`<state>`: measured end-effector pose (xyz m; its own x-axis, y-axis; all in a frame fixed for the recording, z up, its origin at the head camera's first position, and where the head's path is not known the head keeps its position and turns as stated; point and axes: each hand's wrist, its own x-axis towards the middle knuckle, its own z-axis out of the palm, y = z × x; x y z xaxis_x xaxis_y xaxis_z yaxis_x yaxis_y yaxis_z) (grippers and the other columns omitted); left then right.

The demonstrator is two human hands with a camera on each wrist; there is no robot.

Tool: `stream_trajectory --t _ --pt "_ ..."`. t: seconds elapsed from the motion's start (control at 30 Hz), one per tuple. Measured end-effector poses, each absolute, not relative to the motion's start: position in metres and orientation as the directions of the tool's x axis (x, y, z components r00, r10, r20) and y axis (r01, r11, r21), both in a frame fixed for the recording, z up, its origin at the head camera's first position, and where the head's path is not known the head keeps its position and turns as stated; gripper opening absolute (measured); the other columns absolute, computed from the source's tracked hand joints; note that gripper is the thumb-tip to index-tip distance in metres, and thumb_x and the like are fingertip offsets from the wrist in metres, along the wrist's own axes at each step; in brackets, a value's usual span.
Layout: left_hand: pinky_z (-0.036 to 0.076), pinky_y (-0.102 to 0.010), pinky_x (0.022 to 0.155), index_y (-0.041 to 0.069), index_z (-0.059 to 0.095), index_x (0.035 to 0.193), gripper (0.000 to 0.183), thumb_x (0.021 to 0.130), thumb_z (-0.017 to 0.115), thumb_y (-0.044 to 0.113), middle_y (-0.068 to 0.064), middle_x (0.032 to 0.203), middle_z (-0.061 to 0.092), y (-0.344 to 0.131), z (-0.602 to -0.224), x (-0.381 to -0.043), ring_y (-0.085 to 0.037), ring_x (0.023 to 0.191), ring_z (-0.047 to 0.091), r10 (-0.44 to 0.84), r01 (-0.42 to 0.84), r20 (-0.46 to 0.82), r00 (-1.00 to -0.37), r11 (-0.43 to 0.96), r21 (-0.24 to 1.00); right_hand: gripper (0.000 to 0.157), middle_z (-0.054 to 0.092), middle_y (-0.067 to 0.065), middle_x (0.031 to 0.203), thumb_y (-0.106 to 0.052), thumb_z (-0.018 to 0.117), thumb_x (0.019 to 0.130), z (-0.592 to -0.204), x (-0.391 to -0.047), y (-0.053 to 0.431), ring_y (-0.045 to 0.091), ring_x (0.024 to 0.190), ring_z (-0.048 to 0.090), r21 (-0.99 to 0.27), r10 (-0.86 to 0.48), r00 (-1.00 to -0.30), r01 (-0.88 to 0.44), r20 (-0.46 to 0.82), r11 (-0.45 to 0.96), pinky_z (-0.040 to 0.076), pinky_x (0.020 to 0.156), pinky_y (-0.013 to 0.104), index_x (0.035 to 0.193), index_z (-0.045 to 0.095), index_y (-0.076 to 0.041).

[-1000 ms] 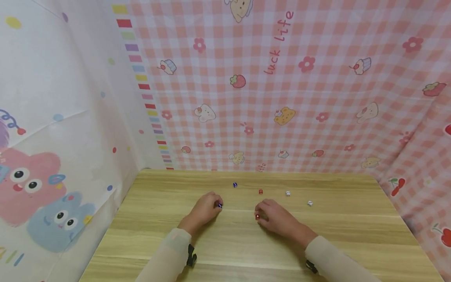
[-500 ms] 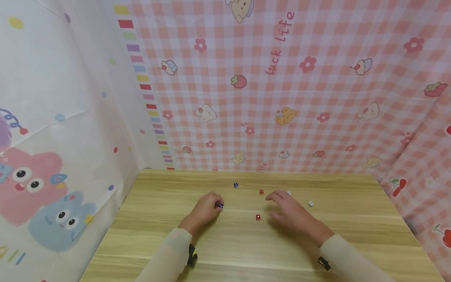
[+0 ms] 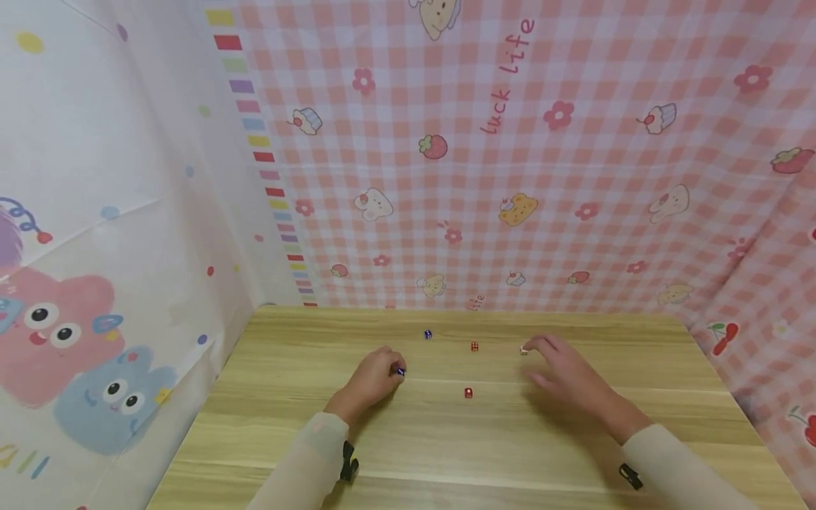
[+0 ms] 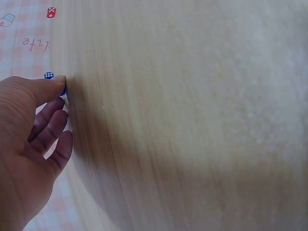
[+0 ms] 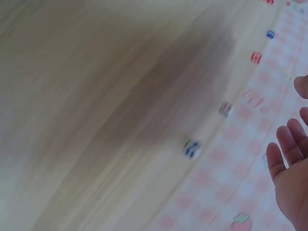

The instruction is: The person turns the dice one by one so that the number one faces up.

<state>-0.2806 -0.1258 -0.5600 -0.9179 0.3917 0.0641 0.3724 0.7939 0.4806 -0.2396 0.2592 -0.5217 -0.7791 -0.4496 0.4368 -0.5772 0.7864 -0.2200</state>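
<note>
Right hand (image 3: 572, 373) has moved near the white dice (image 5: 192, 149), fingers parted, empty; best pinch one squarely. Left hand (image 3: 371, 380) pinches a blue die (image 3: 401, 372).

Left grip (image 3: 372, 379) has room rightward until the nearer red die (image 3: 468, 393).

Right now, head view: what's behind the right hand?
One white die partly shows at the right hand; another white die, covered there, shows only in right wrist view.
</note>
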Motion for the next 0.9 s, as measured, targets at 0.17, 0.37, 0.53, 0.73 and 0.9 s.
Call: stream_trajectory --t 0.17,0.37,0.53,0.73,0.9 --pt "0.049 -0.029 0.076 0.015 0.070 0.093 0.008 0.085 0.072 0.014 0.005 0.088 0.058 -0.125 -0.559 -0.280 -0.010 0.081 0.054 0.388 0.367 0.059 -0.920 0.800 0.475 0.051 0.056 0.013 0.117 -0.015 0.083 0.073 -0.531 -0.243 0.283 0.029 0.107 0.055 -0.228 -0.405 -0.797 -0.540 0.447 0.811 0.050 0.086 0.046 0.116 0.057 -0.004" --pt "0.050 -0.029 0.076 0.015 0.070 0.094 0.008 0.085 0.072 0.014 0.005 0.089 0.058 -0.125 -0.558 -0.279 -0.010 0.082 0.054 0.388 0.364 0.051 -0.920 0.800 0.477 0.053 0.053 0.014 0.119 -0.020 0.081 0.075 -0.538 -0.248 0.303 0.030 0.109 0.052 -0.273 -0.340 -0.870 -0.445 0.356 0.853 0.048 0.089 0.049 0.118 0.054 -0.005" --pt "0.050 -0.029 0.076 0.015 0.070 0.093 0.007 0.085 0.072 0.014 0.005 0.088 0.058 -0.126 -0.558 -0.279 -0.010 0.081 0.054 0.390 0.367 0.053 -0.919 0.800 0.474 0.054 0.051 0.015 0.122 -0.023 0.079 0.078 -0.541 -0.250 0.312 0.033 0.110 0.051 -0.330 -0.303 -0.920 -0.375 0.250 0.866 0.047 0.090 0.051 0.121 0.051 -0.006" --pt "0.049 -0.029 0.075 0.015 0.070 0.092 0.008 0.085 0.072 0.013 0.005 0.088 0.058 -0.125 -0.557 -0.279 -0.010 0.081 0.054 0.391 0.370 0.059 -0.919 0.798 0.476 0.049 0.052 0.013 0.112 -0.024 0.077 0.080 -0.545 -0.253 0.318 0.027 0.098 0.054 -0.360 -0.291 -0.937 -0.343 0.193 0.867 0.048 0.082 0.046 0.118 0.052 -0.004" --pt "0.049 -0.028 0.075 0.015 0.071 0.092 0.008 0.085 0.072 0.014 0.004 0.088 0.058 -0.126 -0.558 -0.280 -0.010 0.081 0.054 0.397 0.377 0.061 -0.916 0.799 0.468 0.038 0.053 0.008 0.102 -0.021 0.077 0.080 -0.550 -0.256 0.323 0.023 0.094 0.054 -0.368 -0.303 -0.934 -0.354 0.189 0.860 0.048 0.082 0.044 0.107 0.055 -0.006"
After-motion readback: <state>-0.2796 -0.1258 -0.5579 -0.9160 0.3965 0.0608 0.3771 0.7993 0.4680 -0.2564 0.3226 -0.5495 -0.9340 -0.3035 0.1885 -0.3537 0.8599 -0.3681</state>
